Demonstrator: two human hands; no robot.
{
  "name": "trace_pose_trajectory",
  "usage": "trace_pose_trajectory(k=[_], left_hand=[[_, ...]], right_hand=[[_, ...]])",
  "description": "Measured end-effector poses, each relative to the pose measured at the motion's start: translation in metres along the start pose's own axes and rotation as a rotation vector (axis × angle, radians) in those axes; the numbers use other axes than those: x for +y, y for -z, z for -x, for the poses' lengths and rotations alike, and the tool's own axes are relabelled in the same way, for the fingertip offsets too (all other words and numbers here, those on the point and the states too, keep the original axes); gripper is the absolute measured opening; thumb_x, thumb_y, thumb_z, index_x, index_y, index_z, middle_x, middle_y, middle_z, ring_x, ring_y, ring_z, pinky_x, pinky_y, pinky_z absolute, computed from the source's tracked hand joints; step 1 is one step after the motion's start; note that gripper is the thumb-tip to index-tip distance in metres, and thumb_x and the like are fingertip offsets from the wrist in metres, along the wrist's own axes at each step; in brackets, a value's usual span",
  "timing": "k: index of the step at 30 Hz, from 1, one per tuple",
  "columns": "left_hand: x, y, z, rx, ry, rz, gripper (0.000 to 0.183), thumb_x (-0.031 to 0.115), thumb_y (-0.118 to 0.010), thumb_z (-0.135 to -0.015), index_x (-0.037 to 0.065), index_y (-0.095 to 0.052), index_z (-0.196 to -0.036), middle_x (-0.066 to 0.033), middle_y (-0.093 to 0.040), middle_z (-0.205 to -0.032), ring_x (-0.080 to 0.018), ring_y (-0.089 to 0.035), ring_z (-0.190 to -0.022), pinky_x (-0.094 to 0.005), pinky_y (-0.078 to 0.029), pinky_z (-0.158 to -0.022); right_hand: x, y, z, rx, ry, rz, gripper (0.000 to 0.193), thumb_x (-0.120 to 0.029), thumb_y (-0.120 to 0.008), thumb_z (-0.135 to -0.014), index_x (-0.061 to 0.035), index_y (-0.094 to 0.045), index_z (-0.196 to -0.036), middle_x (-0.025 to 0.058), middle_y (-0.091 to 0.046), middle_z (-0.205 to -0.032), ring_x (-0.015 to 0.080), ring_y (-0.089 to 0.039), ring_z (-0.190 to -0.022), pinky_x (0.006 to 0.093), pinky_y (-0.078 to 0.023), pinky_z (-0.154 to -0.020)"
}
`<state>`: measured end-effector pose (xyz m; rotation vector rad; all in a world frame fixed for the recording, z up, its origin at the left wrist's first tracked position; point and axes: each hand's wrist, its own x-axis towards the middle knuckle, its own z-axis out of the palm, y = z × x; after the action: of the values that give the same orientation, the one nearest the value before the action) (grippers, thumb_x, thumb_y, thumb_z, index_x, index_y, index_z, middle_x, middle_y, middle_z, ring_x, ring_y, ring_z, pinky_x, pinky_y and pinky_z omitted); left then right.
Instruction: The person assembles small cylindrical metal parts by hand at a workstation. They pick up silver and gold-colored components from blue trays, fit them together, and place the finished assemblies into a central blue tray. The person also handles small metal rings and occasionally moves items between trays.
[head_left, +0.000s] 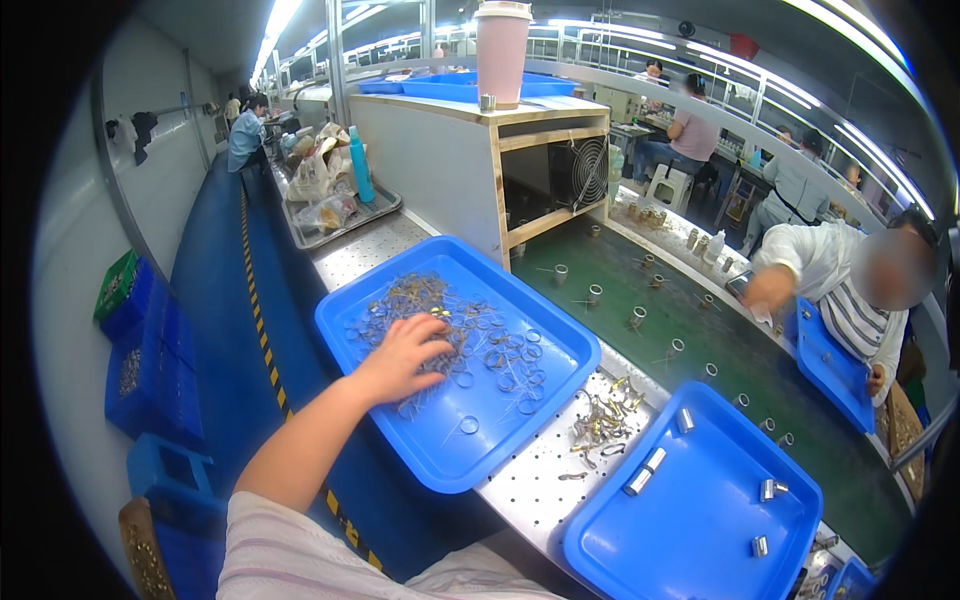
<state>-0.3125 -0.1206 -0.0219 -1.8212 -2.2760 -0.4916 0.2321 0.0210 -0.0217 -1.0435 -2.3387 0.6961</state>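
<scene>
My left hand (402, 362) reaches over a blue tray (450, 470) with its fingers apart, holding nothing that I can see. Its fingertips touch or hover just above a heap of small metal rings with thin wire leads (405, 298); I cannot tell which. More loose rings (512, 362) spread right of the hand. My right hand is out of view. Beside this tray, a pile of small brass-coloured metal clips (605, 420) lies on the perforated metal bench (535, 490). A second blue tray (690, 510) at the lower right holds several shiny metal cylinders (645, 472).
A green conveyor belt (625, 285) carries several upright ring parts. Across it, a co-worker's hand (770, 290) reaches over the belt's far edge, near another blue tray (835, 365). A wooden-framed box with a fan (430, 150) bears a pink cup (503, 55). Blue crates (150, 370) stand at left.
</scene>
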Motion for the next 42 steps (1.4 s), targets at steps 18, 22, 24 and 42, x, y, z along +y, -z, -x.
trace_pose_trajectory(k=[18, 22, 24, 42], left_hand=[[-0.09, -0.024, -0.087, -0.087, 0.353, 0.009, 0.045, 0.028, -0.068, -0.077, 0.009, -0.056, -0.115, -0.0136, -0.049, -0.123, -0.033, -0.043, -0.118, -0.0398, -0.037, -0.099], [-0.105, -0.041, -0.115, -0.022, 0.212, 0.069, 0.04, 0.022, -0.067, -0.076, 0.008, -0.056, -0.112, -0.0133, -0.049, -0.121, -0.0326, -0.044, -0.116, -0.0392, -0.038, -0.098], [-0.108, -0.036, -0.118, 0.017, 0.2, 0.106, 0.033, 0.018, -0.065, -0.078, 0.007, -0.058, -0.109, -0.0124, -0.051, -0.119, -0.0308, -0.046, -0.114, -0.0377, -0.039, -0.097], [-0.077, -0.026, -0.068, -0.153, 0.268, -0.02, 0.05, 0.038, -0.058, -0.086, 0.01, -0.048, -0.126, -0.0118, -0.04, -0.135, -0.0302, -0.032, -0.129, -0.0451, -0.027, -0.105]], right_hand=[[-0.004, -0.003, 0.003, 0.067, -0.076, 0.013, 0.012, 0.003, -0.067, -0.071, 0.0004, -0.063, -0.082, 0.0154, -0.063, -0.089, 0.0292, -0.06, -0.079, 0.0338, -0.047, -0.071], [-0.005, -0.003, 0.002, 0.072, -0.105, -0.009, 0.012, 0.003, -0.068, -0.071, 0.0, -0.063, -0.082, 0.0152, -0.064, -0.088, 0.0287, -0.06, -0.078, 0.0333, -0.047, -0.07], [-0.002, -0.003, 0.002, 0.074, -0.1, 0.001, 0.012, 0.003, -0.068, -0.071, -0.0001, -0.063, -0.082, 0.0153, -0.064, -0.088, 0.0286, -0.06, -0.078, 0.033, -0.047, -0.07], [0.001, -0.002, 0.008, 0.113, -0.053, -0.036, 0.012, 0.003, -0.067, -0.072, 0.0013, -0.063, -0.083, 0.0169, -0.063, -0.088, 0.0298, -0.06, -0.079, 0.0337, -0.047, -0.072]])
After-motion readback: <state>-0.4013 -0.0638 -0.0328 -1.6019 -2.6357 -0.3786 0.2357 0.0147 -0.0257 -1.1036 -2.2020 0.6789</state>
